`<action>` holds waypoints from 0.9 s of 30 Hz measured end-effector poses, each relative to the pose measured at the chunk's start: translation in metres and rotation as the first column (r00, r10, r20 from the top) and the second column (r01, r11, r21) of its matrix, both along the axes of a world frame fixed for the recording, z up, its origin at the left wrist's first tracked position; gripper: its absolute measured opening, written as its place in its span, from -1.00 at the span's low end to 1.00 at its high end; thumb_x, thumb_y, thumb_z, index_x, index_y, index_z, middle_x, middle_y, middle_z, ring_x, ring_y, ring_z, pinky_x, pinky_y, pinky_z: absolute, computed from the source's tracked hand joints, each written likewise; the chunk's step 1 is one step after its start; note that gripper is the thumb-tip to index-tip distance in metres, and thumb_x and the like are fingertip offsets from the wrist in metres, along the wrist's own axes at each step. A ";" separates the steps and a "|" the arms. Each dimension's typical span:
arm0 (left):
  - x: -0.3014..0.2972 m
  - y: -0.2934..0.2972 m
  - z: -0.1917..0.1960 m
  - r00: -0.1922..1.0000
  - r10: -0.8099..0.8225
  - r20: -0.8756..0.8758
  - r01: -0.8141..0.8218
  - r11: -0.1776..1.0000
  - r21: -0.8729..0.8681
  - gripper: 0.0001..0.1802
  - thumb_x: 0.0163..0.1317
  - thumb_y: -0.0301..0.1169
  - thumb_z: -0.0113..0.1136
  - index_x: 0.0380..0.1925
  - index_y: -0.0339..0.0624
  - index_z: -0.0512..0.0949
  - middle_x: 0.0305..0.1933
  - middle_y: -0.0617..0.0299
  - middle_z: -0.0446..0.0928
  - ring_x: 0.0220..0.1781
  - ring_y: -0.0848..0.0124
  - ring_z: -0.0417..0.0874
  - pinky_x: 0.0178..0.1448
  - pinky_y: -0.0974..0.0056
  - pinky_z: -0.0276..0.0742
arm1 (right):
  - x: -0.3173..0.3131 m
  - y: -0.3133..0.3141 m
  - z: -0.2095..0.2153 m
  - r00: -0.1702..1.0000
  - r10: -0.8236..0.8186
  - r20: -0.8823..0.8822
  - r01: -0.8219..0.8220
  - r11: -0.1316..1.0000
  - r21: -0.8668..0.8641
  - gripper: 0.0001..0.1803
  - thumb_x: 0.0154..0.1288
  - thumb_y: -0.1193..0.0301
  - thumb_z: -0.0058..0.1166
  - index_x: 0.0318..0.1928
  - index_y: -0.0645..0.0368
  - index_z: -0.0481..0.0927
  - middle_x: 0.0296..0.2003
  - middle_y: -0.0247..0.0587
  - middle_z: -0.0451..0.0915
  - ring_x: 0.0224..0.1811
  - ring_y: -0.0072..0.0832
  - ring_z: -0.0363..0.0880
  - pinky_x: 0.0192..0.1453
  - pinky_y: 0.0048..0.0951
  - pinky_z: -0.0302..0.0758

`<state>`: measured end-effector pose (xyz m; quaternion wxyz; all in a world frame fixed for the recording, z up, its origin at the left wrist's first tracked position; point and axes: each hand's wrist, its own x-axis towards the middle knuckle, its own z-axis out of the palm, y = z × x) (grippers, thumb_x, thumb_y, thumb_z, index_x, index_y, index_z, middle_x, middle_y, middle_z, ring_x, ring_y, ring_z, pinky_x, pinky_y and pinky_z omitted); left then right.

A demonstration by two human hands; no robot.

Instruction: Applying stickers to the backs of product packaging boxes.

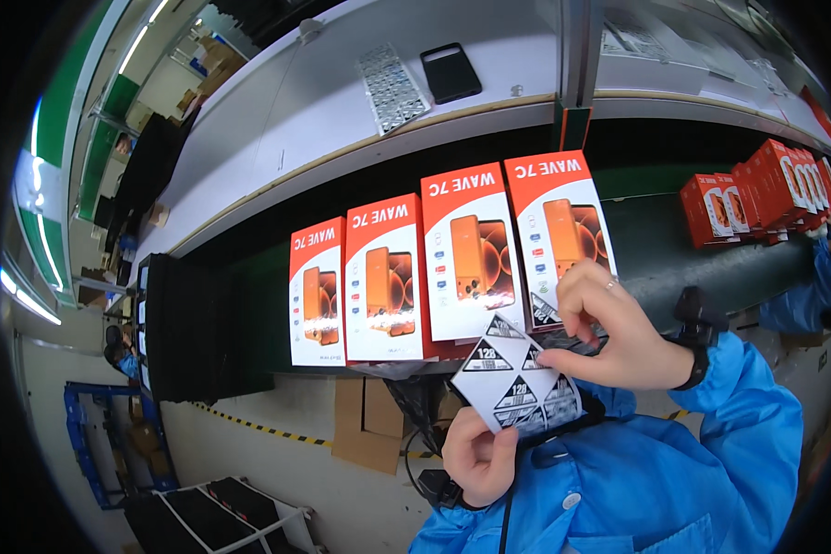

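We see the left hand (478, 459) low in the head view, its fingers curled shut around the bottom edge of a white sticker sheet (517, 380). The sheet carries black triangular labels and tilts up toward the right hand (614, 334). That hand sits just above and to the right of the sheet, with thumb and forefinger pinched together at the sheet's upper corner, right by one triangular label; we cannot tell whether the label is already lifted off. Both arms wear blue sleeves (674, 462), and a dark watch (700, 319) sits on the right wrist.

Directly behind the hands, 4 orange-and-white phone boxes (448, 263) lie side by side on a dark conveyor belt (656, 245). The rightmost box touches the right hand's fingers in the picture, and the sticker sheet overlaps its lower corner. Farther right along the belt we see a cluster of red boxes (766, 189), well apart from the 4. Beyond the belt runs a pale shelf (342, 92) holding a black phone (451, 72) and, just beside it, a perforated white sheet (392, 88).
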<state>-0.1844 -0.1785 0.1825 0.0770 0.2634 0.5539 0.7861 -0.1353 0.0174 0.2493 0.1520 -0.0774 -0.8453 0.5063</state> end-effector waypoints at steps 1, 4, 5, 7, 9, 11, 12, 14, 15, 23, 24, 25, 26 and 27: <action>0.001 0.000 0.000 0.999 0.034 0.020 -0.034 0.999 -0.004 -0.82 0.11 -0.63 0.20 -0.28 -0.41 0.47 -0.24 0.01 0.54 -0.27 0.41 0.54 -0.20 0.42 0.42 | 0.002 -0.007 0.000 0.997 -0.024 -0.068 0.030 0.995 0.090 -0.75 0.04 0.52 0.26 -0.40 0.16 0.38 -0.42 -0.31 0.40 -0.31 -0.57 0.45 -0.32 -0.52 0.40; -0.002 -0.005 -0.001 0.996 0.083 0.013 -0.082 0.996 -0.030 -0.85 0.08 -0.62 0.23 -0.32 -0.41 0.52 -0.27 0.02 0.55 -0.30 0.42 0.53 -0.26 0.44 0.41 | 0.001 -0.027 -0.010 0.943 0.163 -0.289 -0.113 0.976 0.184 -0.79 -0.02 0.50 0.27 -0.32 0.15 0.54 -0.30 -0.24 0.49 -0.29 -0.31 0.49 -0.25 -0.42 0.45; -0.004 -0.007 -0.001 0.996 0.088 -0.015 -0.089 0.995 -0.047 -0.86 0.08 -0.62 0.24 -0.34 -0.42 0.53 -0.27 0.02 0.55 -0.31 0.42 0.53 -0.29 0.45 0.41 | 0.000 -0.031 -0.011 0.929 0.210 -0.304 -0.139 0.961 0.239 -0.72 -0.01 0.45 0.28 -0.23 0.16 0.55 -0.27 -0.23 0.51 -0.25 -0.29 0.50 -0.19 -0.39 0.47; -0.006 -0.008 0.001 0.993 0.114 0.007 -0.114 0.992 -0.046 -0.87 0.07 -0.61 0.25 -0.36 -0.42 0.55 -0.29 0.04 0.56 -0.36 0.45 0.52 -0.33 0.46 0.39 | -0.005 -0.042 -0.010 0.928 0.214 -0.305 -0.147 0.962 0.228 -0.72 0.01 0.44 0.28 -0.22 0.17 0.55 -0.27 -0.22 0.51 -0.25 -0.28 0.50 -0.17 -0.38 0.47; -0.010 -0.013 0.001 0.990 0.139 0.027 -0.138 0.989 -0.046 -0.88 0.06 -0.61 0.27 -0.39 -0.42 0.56 -0.31 0.06 0.58 -0.42 0.47 0.52 -0.38 0.48 0.38 | -0.010 -0.047 -0.010 0.927 0.242 -0.287 -0.186 0.960 0.211 -0.73 0.05 0.42 0.25 -0.21 0.20 0.54 -0.23 -0.18 0.51 -0.21 -0.26 0.50 -0.13 -0.37 0.48; -0.016 -0.027 -0.001 0.993 0.118 -0.005 -0.116 0.972 -0.203 -0.87 0.03 -0.58 0.30 -0.41 -0.41 0.57 -0.39 0.11 0.59 -0.55 0.55 0.48 -0.48 0.50 0.33 | -0.015 -0.051 -0.011 0.927 0.268 -0.261 -0.227 0.958 0.178 -0.75 0.06 0.43 0.24 -0.23 0.20 0.53 -0.24 -0.18 0.52 -0.22 -0.26 0.52 -0.15 -0.38 0.49; -0.021 -0.031 -0.001 0.993 0.118 -0.006 -0.117 0.972 -0.204 -0.87 0.03 -0.58 0.30 -0.41 -0.41 0.57 -0.39 0.11 0.59 -0.55 0.55 0.48 -0.48 0.50 0.33 | -0.019 -0.054 -0.012 0.926 0.296 -0.236 -0.268 0.953 0.143 -0.77 0.08 0.43 0.24 -0.25 0.21 0.53 -0.26 -0.18 0.53 -0.22 -0.26 0.53 -0.17 -0.39 0.49; -0.031 -0.039 0.000 0.995 0.075 -0.072 -0.093 0.951 -0.295 -0.86 0.01 -0.55 0.33 -0.45 -0.39 0.57 -0.45 0.14 0.59 -0.63 0.58 0.43 -0.53 0.50 0.31 | -0.026 -0.057 -0.010 0.936 0.297 -0.188 -0.292 0.955 0.055 -0.79 0.09 0.44 0.23 -0.27 0.21 0.52 -0.28 -0.19 0.54 -0.24 -0.28 0.55 -0.19 -0.39 0.50; -0.035 -0.042 -0.003 0.989 0.104 -0.104 -0.130 0.950 -0.284 -0.86 0.00 -0.54 0.35 -0.45 -0.36 0.58 -0.44 0.11 0.59 -0.62 0.57 0.44 -0.54 0.50 0.31 | -0.030 -0.058 -0.009 0.943 0.302 -0.138 -0.310 0.950 -0.034 -0.81 0.10 0.44 0.23 -0.29 0.21 0.52 -0.31 -0.20 0.55 -0.25 -0.30 0.56 -0.21 -0.40 0.51; -0.071 -0.048 0.003 0.831 0.090 -0.550 -0.346 0.857 -0.382 -0.75 -0.01 -0.57 0.34 -0.29 -0.32 0.54 -0.43 0.05 0.58 -0.59 0.24 0.57 -0.46 0.35 0.48 | -0.062 -0.055 0.003 0.945 0.323 -0.045 -0.324 0.946 -0.011 -0.80 0.10 0.41 0.25 -0.34 0.21 0.51 -0.36 -0.22 0.54 -0.37 -0.40 0.59 -0.26 -0.46 0.53; -0.073 -0.054 0.001 0.821 0.106 -0.562 -0.431 0.760 -0.486 -0.73 -0.01 -0.58 0.32 -0.25 -0.32 0.53 -0.43 0.04 0.57 -0.55 0.17 0.59 -0.43 0.32 0.51 | -0.066 -0.051 0.011 0.928 0.369 0.051 -0.367 0.929 -0.038 -0.80 0.09 0.40 0.25 -0.35 0.21 0.50 -0.36 -0.21 0.53 -0.37 -0.42 0.59 -0.27 -0.46 0.53; -0.079 -0.058 -0.017 0.851 0.245 -0.465 -0.449 0.800 -0.398 -0.78 0.04 -0.58 0.28 -0.27 -0.32 0.54 -0.42 0.05 0.58 -0.47 0.24 0.65 -0.40 0.33 0.52 | -0.071 -0.046 0.016 0.900 0.412 0.145 -0.406 0.911 -0.070 -0.79 0.09 0.39 0.25 -0.37 0.21 0.50 -0.36 -0.20 0.53 -0.38 -0.44 0.59 -0.28 -0.46 0.52; -0.078 -0.065 -0.022 0.877 0.342 -0.337 -0.463 0.789 -0.404 -0.76 0.09 -0.59 0.24 -0.22 -0.39 0.47 -0.36 -0.01 0.59 -0.40 0.33 0.66 -0.35 0.35 0.54 | -0.079 -0.042 0.018 0.908 0.371 0.193 -0.348 0.926 -0.145 -0.81 0.09 0.39 0.22 -0.38 0.24 0.54 -0.41 -0.17 0.56 -0.41 -0.45 0.60 -0.32 -0.47 0.52; -0.081 -0.067 -0.020 0.911 0.301 -0.281 -0.390 0.849 -0.356 -0.71 0.15 -0.59 0.16 -0.14 -0.40 0.35 -0.27 -0.02 0.54 -0.30 0.36 0.62 -0.23 0.36 0.52 | -0.088 -0.034 0.020 0.901 0.326 0.285 -0.312 0.945 -0.094 -0.82 0.10 0.39 0.19 -0.40 0.27 0.56 -0.46 -0.16 0.57 -0.44 -0.45 0.60 -0.34 -0.47 0.51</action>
